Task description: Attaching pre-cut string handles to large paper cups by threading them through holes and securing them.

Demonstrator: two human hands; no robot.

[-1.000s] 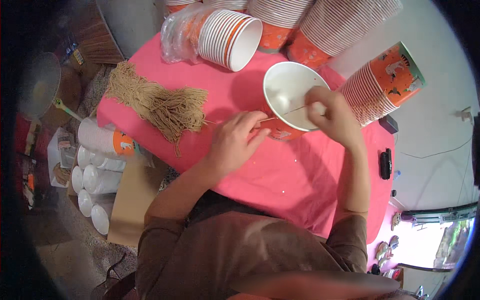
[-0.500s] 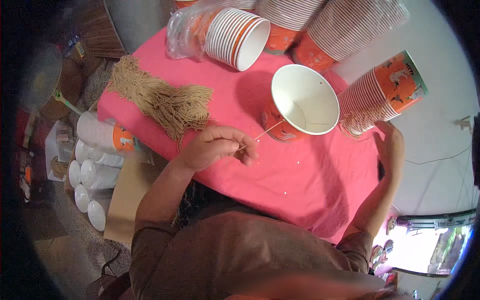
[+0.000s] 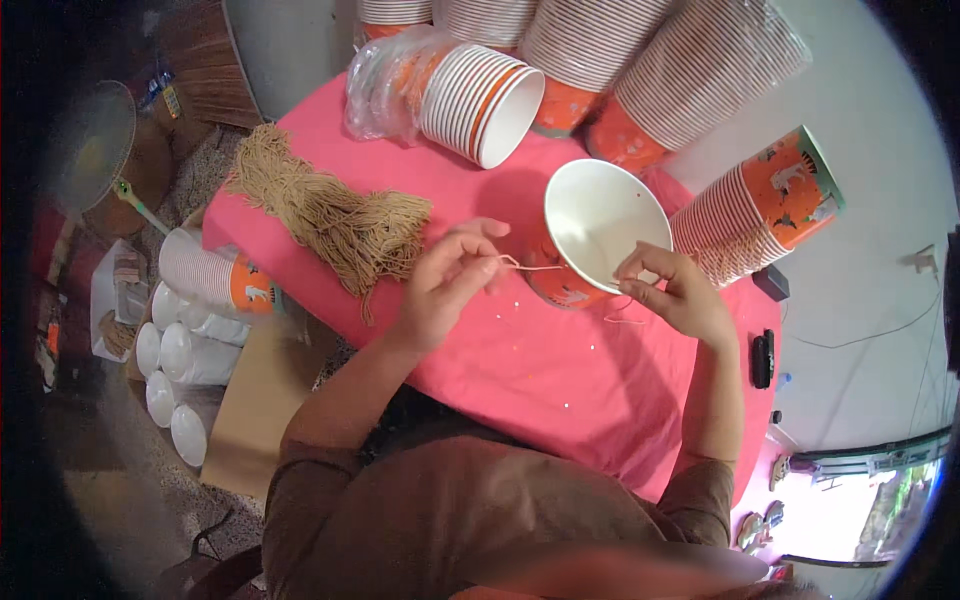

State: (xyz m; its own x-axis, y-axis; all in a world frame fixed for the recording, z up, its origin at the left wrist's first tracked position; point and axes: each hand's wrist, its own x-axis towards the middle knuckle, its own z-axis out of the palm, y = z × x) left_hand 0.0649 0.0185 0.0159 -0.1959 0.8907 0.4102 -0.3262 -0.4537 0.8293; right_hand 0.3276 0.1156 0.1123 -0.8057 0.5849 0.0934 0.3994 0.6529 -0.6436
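Observation:
A large white-lined orange paper bucket [image 3: 600,215] stands tilted on the pink-covered table, its mouth toward me. On its left, my left hand [image 3: 445,280] is closed, with thumb and fingertips pinching a thin tan cord [image 3: 535,267] that reaches the bucket's side. My right hand [image 3: 680,295] is at the bucket's right rim, thumb and fingers pinched together. A thin length of cord shows just below its fingertips. A bundle of tan cords [image 3: 335,220] lies left of the bucket. More cords drape over a leaning stack of orange buckets [image 3: 785,190] at the right.
Plastic-wrapped bucket stacks [image 3: 590,50] line the table's back, and one stack [image 3: 490,105] lies on its side. At the lower left, a cardboard box [image 3: 250,400] holds wrapped white-ended stacks. A black object [image 3: 763,358] rests at the table's right edge.
My right hand has come from the right-hand stack to the bucket's rim, with a cord at its fingertips. My left hand has turned upward, still pinching its cord.

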